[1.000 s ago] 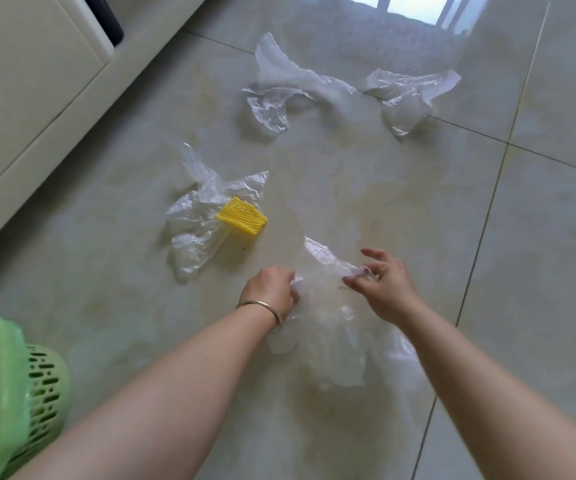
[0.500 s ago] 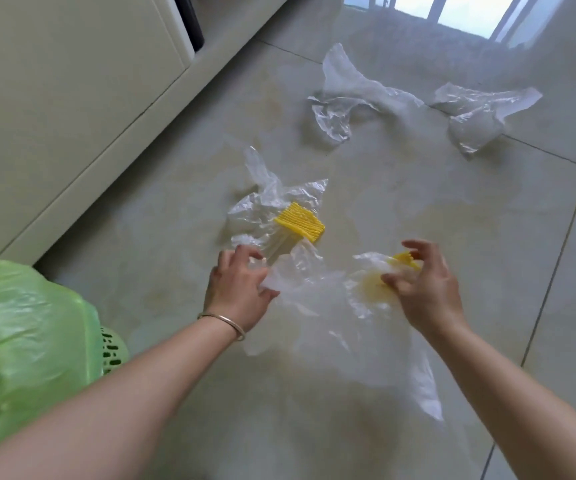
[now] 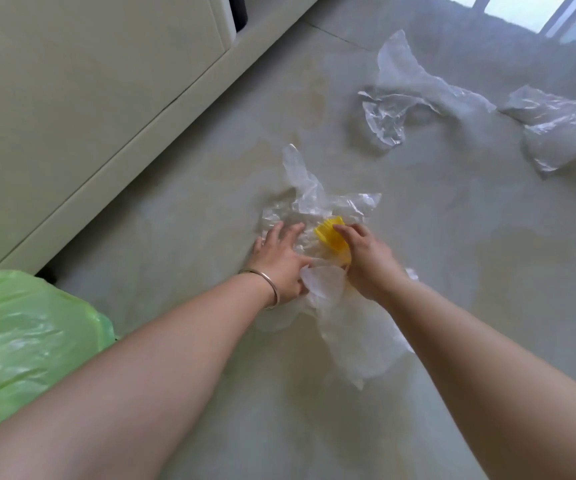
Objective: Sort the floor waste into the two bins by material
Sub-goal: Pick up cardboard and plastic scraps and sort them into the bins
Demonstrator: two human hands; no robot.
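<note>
A: Where are your hands?

B: Your right hand [image 3: 366, 261] grips the yellow ribbed piece [image 3: 331, 235]; your left hand [image 3: 279, 261], fingers spread, presses the clear bag [image 3: 317, 199] on the floor [image 3: 487, 271].

A: Progress?

B: Early: two more clear bags [image 3: 414, 95] lie beyond; only the green-lined bin [image 3: 27, 337] shows.
</note>
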